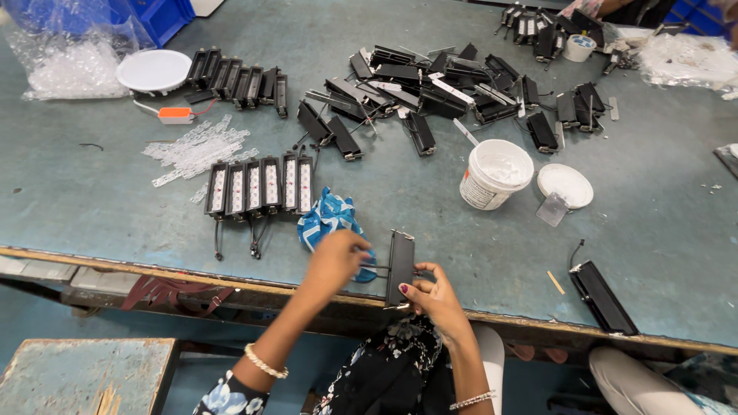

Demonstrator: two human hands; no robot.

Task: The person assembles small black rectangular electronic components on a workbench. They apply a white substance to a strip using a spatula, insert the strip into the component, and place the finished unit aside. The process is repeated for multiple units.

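Black housing (400, 267) stood on the counter (653, 230) edge between both hands; right hand (435, 296) pinched its side, left hand (336, 260) pinched its wires. Beyond the left hand, five fitted units (261, 186) stood in a row; farther off, a heap of bare housings (430, 92) seemingly remained.

Even, bright light falls from overhead, leaving only soft, short shadows. The white tub (496, 174) glares slightly. Wide-angle distortion bends the table edge (192, 269); focus is sharp.
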